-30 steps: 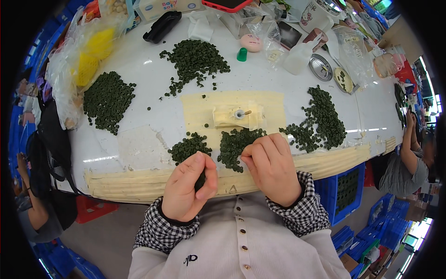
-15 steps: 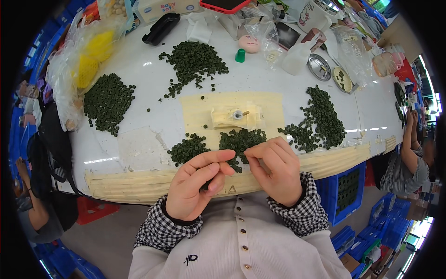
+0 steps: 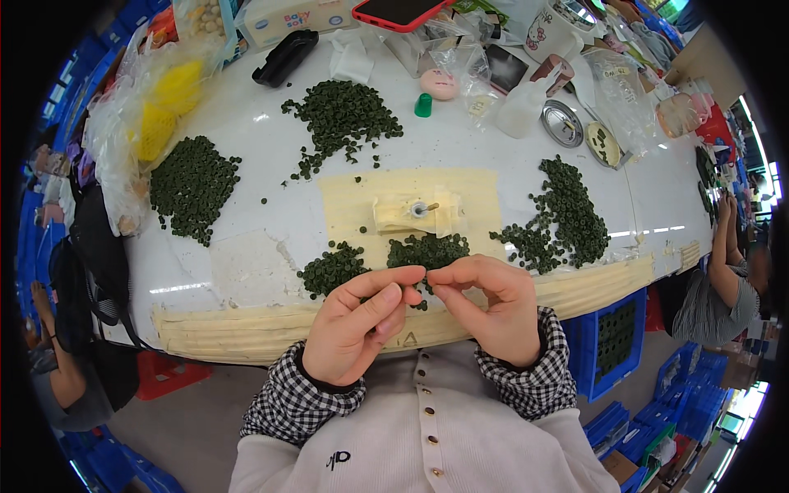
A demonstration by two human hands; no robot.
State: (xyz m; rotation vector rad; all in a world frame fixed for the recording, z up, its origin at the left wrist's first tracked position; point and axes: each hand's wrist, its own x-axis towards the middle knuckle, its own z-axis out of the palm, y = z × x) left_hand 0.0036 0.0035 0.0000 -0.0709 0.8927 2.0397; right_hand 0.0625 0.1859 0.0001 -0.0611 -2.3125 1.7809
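My left hand is closed, its thumb against the curled fingers and its index finger reaching rightward; what it holds is hidden. Facing it, my right hand pinches a tiny dark green part between thumb and index finger, close to the left index fingertip. Just beyond the fingers lies a heap of small round dark green parts. A second small heap sits beyond my left hand. Farther back, a taped-down block carries a short upright metal pin.
Larger heaps of green parts lie at the left, back and right. Along the back stand a red-edged phone, a black case, a green cap and round tins. A blue crate stands below the right edge.
My hands have drawn together, so their fingertips nearly meet. The right index finger has straightened toward the left one, and the dark pieces seen in my left palm are now mostly hidden.
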